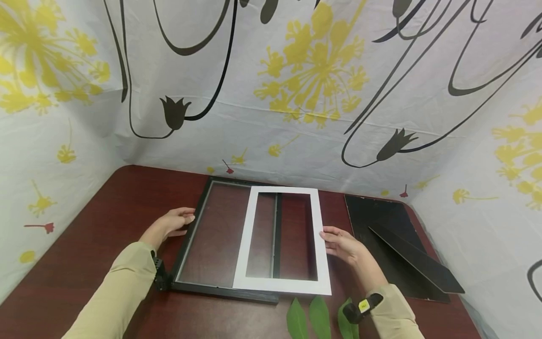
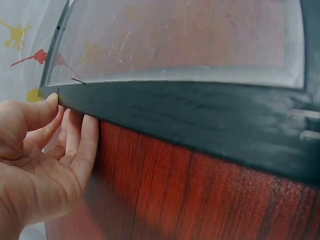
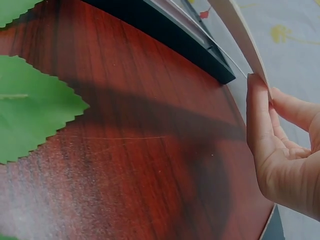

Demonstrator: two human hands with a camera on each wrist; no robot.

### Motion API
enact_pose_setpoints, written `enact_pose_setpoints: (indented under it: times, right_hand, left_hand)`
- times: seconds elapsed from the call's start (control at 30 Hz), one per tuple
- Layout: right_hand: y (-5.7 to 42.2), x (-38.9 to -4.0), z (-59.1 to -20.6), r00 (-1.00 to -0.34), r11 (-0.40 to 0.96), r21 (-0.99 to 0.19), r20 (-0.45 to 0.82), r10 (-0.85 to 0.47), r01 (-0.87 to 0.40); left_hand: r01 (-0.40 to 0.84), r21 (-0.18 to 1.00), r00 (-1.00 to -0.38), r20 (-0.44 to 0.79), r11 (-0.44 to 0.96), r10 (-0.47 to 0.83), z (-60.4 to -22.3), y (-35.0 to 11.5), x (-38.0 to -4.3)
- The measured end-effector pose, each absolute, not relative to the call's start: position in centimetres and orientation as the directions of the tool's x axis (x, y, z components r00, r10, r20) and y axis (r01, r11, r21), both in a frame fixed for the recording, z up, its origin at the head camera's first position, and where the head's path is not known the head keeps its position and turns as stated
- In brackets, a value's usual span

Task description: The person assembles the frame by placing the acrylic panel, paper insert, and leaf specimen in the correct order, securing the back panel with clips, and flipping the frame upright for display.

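White mat: is overlapping the right part of the black frame and jutting past its right bar; whether its left side is touching the clear pane, the views are not showing.
Mat's handling: is looking light and thin, fairly stiff but probably easy to bend at its narrow strips; the outer edges are seeming the best hold.
Frame's handling: is looking rigid and heavier, the pane perhaps slick and fragile; the outer bars are suiting a grip better.
Right hand: is pinching the mat's right edge between thumb and fingers, the mat extending to its left.
Left hand: is gripping the frame's left bar; the mat is lying apart from it, to the right.
Green leaves: are lying on the counter, on the mat's near side.
Dark board: is lying beyond the right hand, a slanting strut on top.
Printed sheet: is hanging behind.
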State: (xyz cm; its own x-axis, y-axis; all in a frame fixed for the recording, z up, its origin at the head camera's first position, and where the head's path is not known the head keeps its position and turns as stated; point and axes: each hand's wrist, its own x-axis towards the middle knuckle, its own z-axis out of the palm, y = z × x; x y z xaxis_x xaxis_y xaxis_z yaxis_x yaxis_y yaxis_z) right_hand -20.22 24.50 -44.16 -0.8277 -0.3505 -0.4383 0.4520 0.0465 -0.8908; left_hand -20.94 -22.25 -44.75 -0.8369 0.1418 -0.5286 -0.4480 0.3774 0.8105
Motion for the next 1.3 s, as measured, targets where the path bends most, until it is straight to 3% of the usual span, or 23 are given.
enact_pose_setpoints:
  times: [1.3]
  right_hand:
    - [17.2,-21.4,-44.9,-0.809,0.179,-0.862,-0.507,-0.298,0.475]
  left_hand:
    - [-0.449,0.814,-0.843,-0.523,0.367,0.128,-45.3,-22.3,-20.9]
